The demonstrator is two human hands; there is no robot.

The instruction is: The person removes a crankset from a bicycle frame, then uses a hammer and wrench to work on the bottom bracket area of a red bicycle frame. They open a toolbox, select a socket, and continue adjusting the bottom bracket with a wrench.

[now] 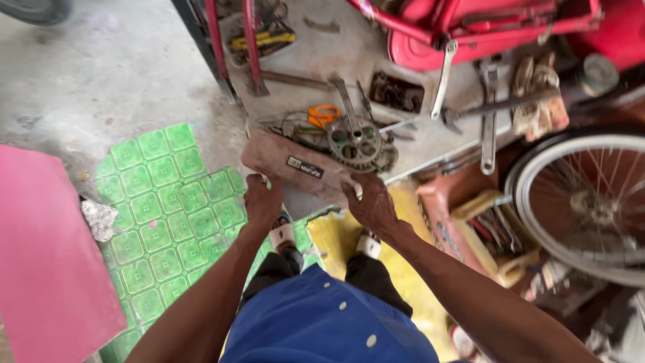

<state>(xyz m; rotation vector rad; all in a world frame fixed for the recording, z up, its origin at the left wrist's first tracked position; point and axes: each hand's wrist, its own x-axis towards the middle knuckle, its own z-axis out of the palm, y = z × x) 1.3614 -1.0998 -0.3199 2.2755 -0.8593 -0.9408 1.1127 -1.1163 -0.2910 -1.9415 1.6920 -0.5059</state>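
Observation:
A dusty brown flat pad-like piece (pixel 295 167) with a small dark label is held out in front of me. My left hand (pixel 261 199) grips its near left edge. Its near right edge is gripped by my right hand (pixel 370 204). Just beyond the piece, a grey toothed chainring with a crank arm (pixel 355 142) lies on the concrete floor among orange-handled pliers (pixel 322 115) and other loose tools. My feet in sandals and a blue garment show below the hands.
Green patterned tiles (pixel 168 208) cover the floor at left beside a pink board (pixel 40 255). A bicycle wheel (pixel 584 202) stands at right. Long wrenches (pixel 488 128), a red frame (pixel 470 30) and a tray of tools (pixel 494 232) crowd the far right.

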